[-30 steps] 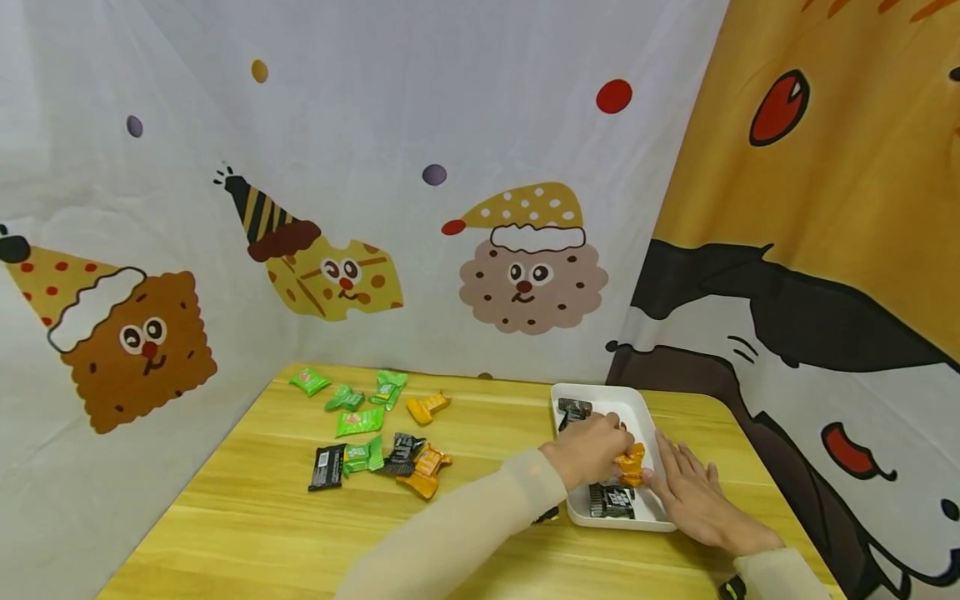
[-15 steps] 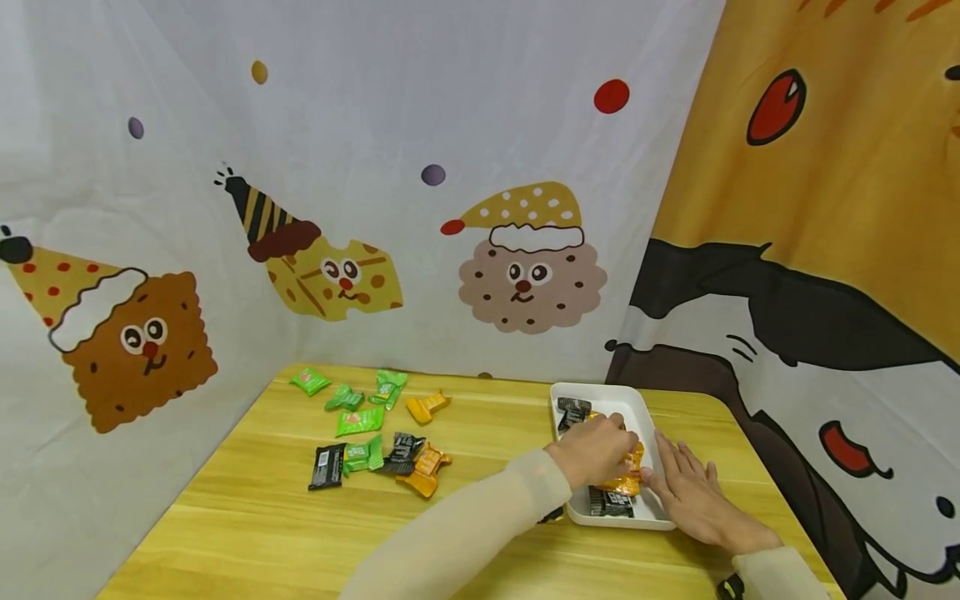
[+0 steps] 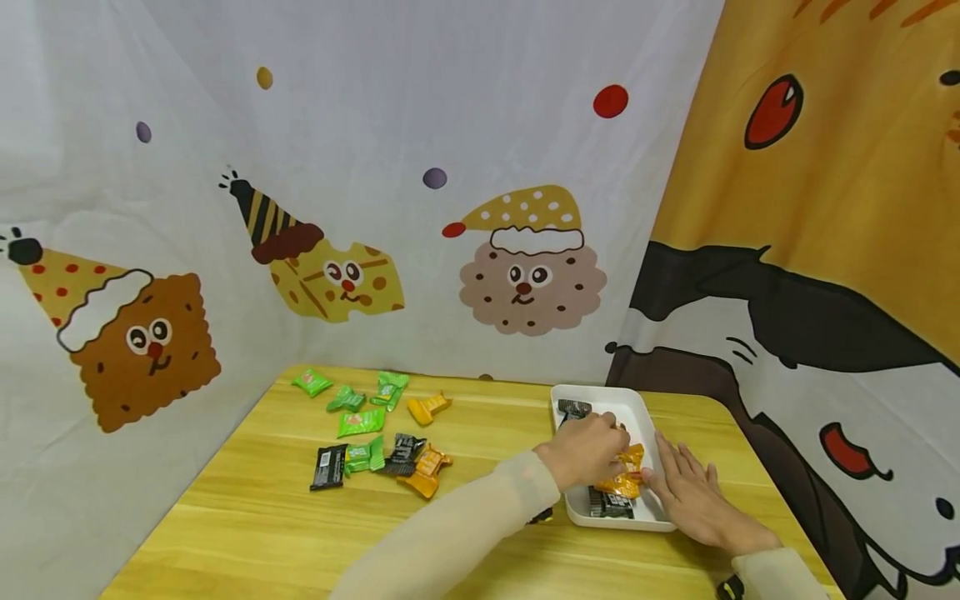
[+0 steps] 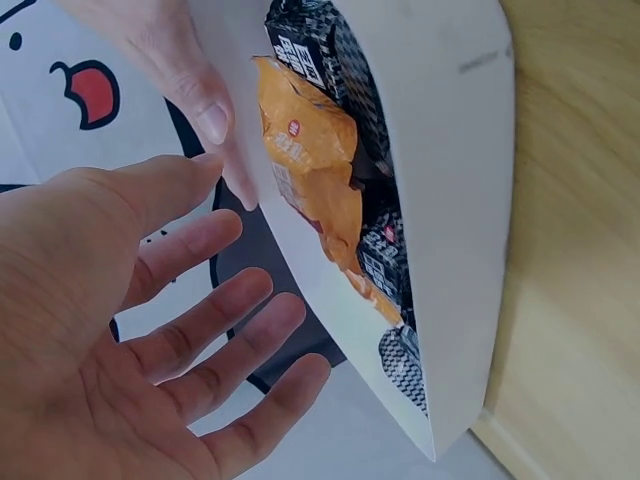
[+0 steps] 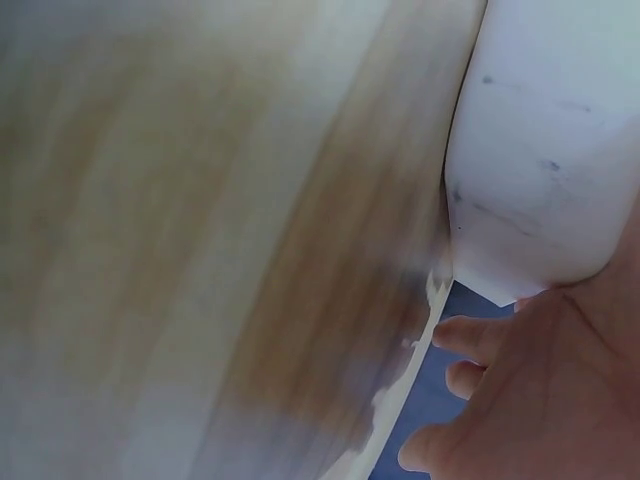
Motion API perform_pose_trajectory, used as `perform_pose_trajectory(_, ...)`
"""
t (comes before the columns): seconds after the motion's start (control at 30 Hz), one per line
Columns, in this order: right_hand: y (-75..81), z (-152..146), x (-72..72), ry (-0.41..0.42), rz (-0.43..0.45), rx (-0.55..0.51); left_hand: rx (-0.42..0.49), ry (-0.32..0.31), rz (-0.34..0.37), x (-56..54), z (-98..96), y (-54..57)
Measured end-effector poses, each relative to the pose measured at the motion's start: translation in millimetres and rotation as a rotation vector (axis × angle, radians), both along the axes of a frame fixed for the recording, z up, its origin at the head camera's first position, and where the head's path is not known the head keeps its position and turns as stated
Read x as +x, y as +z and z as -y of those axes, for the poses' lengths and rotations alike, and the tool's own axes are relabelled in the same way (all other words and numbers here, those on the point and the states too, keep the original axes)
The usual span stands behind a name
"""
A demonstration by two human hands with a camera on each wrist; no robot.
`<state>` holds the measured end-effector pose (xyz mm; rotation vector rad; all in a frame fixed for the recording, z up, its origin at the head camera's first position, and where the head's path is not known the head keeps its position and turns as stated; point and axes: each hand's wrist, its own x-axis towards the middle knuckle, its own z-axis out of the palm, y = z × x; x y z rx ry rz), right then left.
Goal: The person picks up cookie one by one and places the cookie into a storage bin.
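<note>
A white tray (image 3: pixel 641 408) lies at the right of the table. My left hand (image 3: pixel 588 450) hovers over it; in the left wrist view its fingers are spread and loosely bent, holding nothing. Beyond those fingertips are orange-wrapped candies (image 4: pixel 310 150), lying against black-wrapped candies (image 4: pixel 385 250) along the tray wall. One black candy (image 3: pixel 611 502) sits at the near end, another black candy (image 3: pixel 573 407) at the far end. My right hand (image 3: pixel 697 492) rests along the tray's right side, fingers extended and thumb at the rim. The left hand covers part of the tray's contents.
On the table's left lie several green candies (image 3: pixel 362 422), a black candy (image 3: pixel 328 467) and another black candy (image 3: pixel 405 452) against an orange candy (image 3: pixel 427 469). A lone orange candy (image 3: pixel 430 408) lies farther back. A printed cloth (image 3: pixel 420 100) hangs behind the table (image 3: pixel 247 517).
My left hand first moves slightly right and toward me, then draws back left, leaving more orange wrapper showing in the tray. The right hand stays put.
</note>
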<state>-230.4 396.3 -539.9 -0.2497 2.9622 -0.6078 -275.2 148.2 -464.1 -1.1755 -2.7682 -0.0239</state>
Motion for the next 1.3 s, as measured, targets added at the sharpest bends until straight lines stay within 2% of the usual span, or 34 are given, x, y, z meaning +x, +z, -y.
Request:
perform_pose_trajectory(0.2, 0.1, 0.8, 0.0, -0.006, -0.001, 0.007, 0.007, -0.007, -0.022, -1.9, 13.1, -2.2)
perform_pose_trajectory(0.6, 1.9, 2.7, -1.4, -0.029, 0.014, 0.023, 0.088, 0.020, 0.054, -5.9, 45.7, -6.2)
perform_pose_trajectory(1.03, -3.6, 0.6, -1.5, -0.038, 0.026, 0.055, 0.146, 0.091, 0.065, -17.0, 94.5, -9.9)
perform_pose_trajectory(1.3, -2.7, 0.8, -4.7, -0.036, 0.021, 0.068, 0.160, 0.170, 0.077, -25.4, 134.6, -12.1)
